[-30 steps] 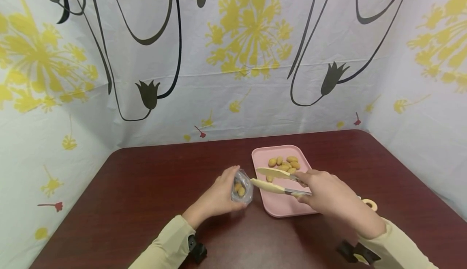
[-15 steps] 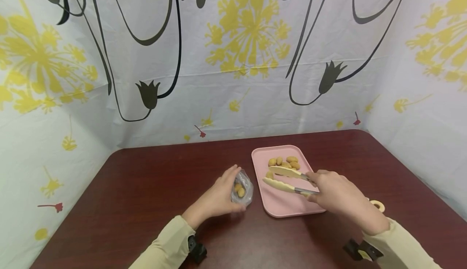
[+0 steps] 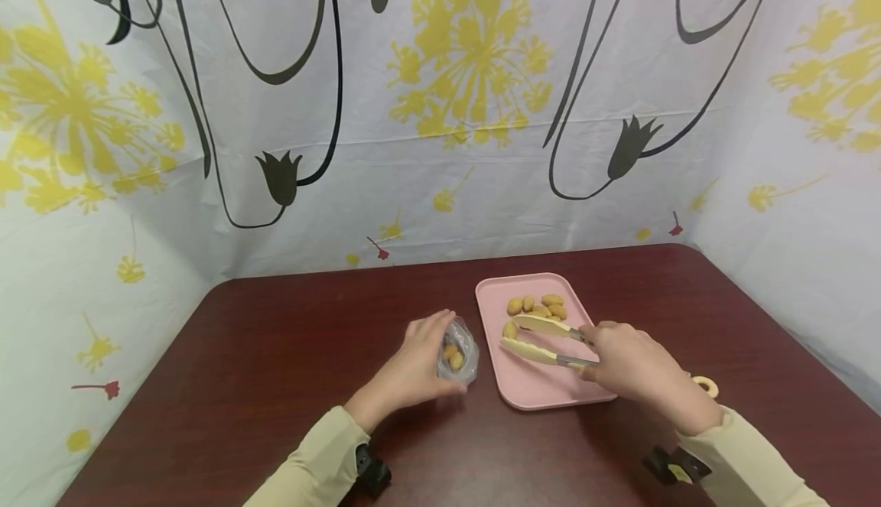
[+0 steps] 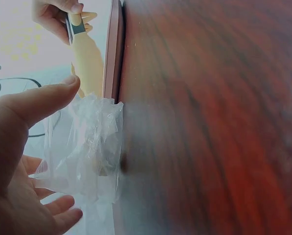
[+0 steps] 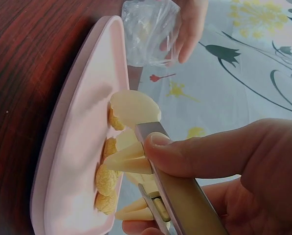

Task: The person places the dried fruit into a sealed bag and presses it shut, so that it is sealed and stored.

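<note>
My left hand (image 3: 413,365) curls around a small clear plastic bag (image 3: 469,371) standing on the table, its mouth held wide between thumb and fingers. Inside the bag lie a few golden oval pieces (image 3: 456,360). In my right hand (image 3: 629,365) is a pair of tongs (image 3: 544,325) with cream-coloured tips, held spread apart above the pink tray (image 3: 526,394). Several wrinkled golden-brown oval pieces (image 5: 106,180) lie on that tray; their kind cannot be told. One piece (image 3: 509,330) sits by the tongs' tips, seemingly not gripped.
The dark red wooden table (image 3: 296,339) stretches left of the bag and around the tray. A white cloth (image 3: 413,209) with yellow and grey flower prints hangs behind and beside it. Each wrist carries a small black camera (image 3: 372,472).
My right hand has drawn the tongs from near the bag's mouth rightward, back over the tray, where they now hover almost still. The left hand and bag stay in place.
</note>
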Tool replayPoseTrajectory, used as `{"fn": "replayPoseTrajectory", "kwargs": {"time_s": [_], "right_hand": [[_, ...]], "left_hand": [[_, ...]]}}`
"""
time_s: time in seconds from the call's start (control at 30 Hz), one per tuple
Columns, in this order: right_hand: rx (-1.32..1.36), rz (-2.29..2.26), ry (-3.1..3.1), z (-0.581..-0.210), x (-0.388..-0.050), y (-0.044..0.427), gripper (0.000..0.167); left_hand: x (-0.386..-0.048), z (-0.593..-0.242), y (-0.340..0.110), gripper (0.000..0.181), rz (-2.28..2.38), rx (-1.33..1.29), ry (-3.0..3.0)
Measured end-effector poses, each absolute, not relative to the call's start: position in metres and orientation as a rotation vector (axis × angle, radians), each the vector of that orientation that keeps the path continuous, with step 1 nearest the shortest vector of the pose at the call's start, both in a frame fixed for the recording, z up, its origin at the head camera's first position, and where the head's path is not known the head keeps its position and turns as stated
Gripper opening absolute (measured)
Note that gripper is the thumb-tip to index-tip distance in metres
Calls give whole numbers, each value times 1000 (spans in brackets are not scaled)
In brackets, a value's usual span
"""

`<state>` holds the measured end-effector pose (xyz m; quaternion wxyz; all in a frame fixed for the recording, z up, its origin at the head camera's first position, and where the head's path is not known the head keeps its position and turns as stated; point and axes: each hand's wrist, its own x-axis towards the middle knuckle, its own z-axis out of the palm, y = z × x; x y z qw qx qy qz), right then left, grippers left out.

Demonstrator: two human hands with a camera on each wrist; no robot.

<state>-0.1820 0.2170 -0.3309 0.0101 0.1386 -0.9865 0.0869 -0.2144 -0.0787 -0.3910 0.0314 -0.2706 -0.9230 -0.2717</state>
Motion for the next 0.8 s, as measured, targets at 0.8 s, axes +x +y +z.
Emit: {"fn": "replayPoseTrajectory", "kwargs": {"time_s": [0.8], "right_hand": [[399,267,-3109,-337,-184,216,22]], "left_hand": [[-211,-384,-78,101,-845,-777,-2839]]}}
